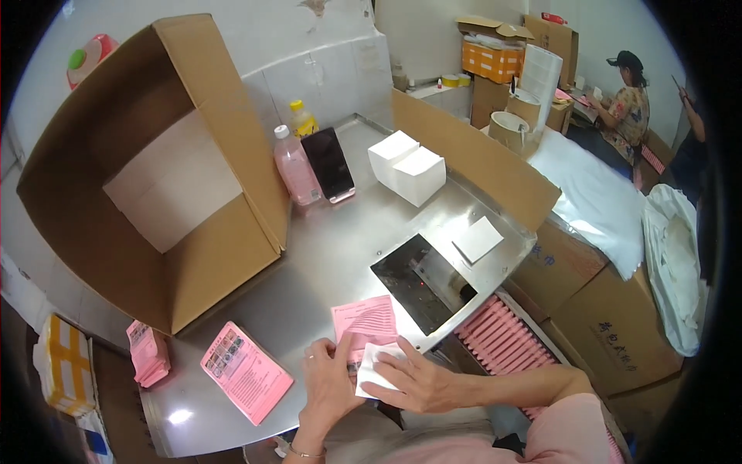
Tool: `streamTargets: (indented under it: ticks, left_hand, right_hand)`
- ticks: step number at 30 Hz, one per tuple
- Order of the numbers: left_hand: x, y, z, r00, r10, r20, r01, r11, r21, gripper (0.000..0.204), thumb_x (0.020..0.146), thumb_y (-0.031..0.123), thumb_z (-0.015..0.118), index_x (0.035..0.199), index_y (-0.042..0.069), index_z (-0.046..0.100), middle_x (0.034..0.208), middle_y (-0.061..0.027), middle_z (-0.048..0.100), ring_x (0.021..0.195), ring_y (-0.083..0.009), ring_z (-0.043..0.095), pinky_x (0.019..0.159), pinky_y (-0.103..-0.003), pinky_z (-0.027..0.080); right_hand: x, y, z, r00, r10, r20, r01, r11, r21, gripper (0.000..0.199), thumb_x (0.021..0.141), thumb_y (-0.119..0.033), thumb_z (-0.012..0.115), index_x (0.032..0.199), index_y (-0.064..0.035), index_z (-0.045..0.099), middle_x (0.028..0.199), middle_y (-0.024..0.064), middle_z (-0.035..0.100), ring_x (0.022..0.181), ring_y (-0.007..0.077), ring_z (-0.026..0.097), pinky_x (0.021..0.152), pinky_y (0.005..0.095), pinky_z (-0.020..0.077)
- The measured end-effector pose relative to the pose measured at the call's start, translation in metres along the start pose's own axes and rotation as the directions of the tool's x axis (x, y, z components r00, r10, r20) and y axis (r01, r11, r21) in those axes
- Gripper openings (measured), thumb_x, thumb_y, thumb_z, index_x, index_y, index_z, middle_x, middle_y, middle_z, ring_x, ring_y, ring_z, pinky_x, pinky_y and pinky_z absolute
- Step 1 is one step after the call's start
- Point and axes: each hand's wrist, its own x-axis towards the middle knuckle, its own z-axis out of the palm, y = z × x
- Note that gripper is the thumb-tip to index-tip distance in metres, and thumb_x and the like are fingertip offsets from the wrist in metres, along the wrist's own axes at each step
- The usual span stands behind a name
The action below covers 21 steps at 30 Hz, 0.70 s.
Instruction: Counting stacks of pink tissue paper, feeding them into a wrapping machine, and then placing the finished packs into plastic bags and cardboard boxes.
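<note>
On the table, left hand is kinda spread, probably steadying the pink paper while right hand pinches white tissue.

Dark-screened phone stands tilted beside pink bottle, white-capped; yellow-capped bottle just behind. Upper right: tape roll, orange box, person in dark cap. Far right: white sack.
</note>
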Motion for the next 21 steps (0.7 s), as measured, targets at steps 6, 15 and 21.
streamTargets:
  ticks: [6, 15, 21]
  left_hand:
    - [0.015, 0.024, 0.008, 0.999, -0.019, -0.041, 0.023, 0.993, 0.112, 0.075, 0.081, 0.019, 0.068, 0.147, 0.004, 0.037, 0.089, -0.0172, 0.055, 0.079, -0.0344, 0.057, 0.067, -0.046, 0.045]
    - [-0.035, -0.002, -0.017, 0.98, 0.177, -0.089, -0.192, 0.957, -0.218, 0.038, 0.08, 0.017, 0.069, 0.118, 0.011, 0.065, 0.1, -0.0142, 0.061, 0.093, -0.033, 0.06, 0.079, -0.046, 0.047]
    - [-0.06, -0.055, -0.042, 0.932, -0.218, -0.29, 0.331, 0.838, 0.433, 0.053, 0.075, 0.041, 0.071, 0.122, 0.019, 0.064, 0.14, -0.0199, 0.047, 0.129, -0.0438, 0.04, 0.104, -0.068, 0.022]
  right_hand:
    - [0.049, 0.077, 0.069, 0.915, 0.402, -0.016, -0.397, 0.896, -0.199, 0.025, 0.083, -0.022, 0.06, 0.102, -0.0065, 0.066, 0.092, 0.0143, 0.061, 0.086, 0.0278, 0.062, 0.1, 0.0746, 0.0273]
    - [-0.026, 0.114, 0.03, 0.671, 0.696, 0.258, -0.675, 0.716, -0.177, 0.015, 0.084, -0.016, 0.062, 0.08, -0.0036, 0.069, 0.071, 0.0186, 0.067, 0.071, 0.0428, 0.066, 0.067, 0.0513, 0.0522]
    - [-0.068, 0.142, -0.039, 0.674, 0.665, -0.322, -0.735, 0.646, -0.204, 0.036, 0.08, -0.022, 0.071, 0.106, 0.0023, 0.064, 0.097, 0.0211, 0.061, 0.093, 0.04, 0.057, 0.081, 0.048, 0.0456]
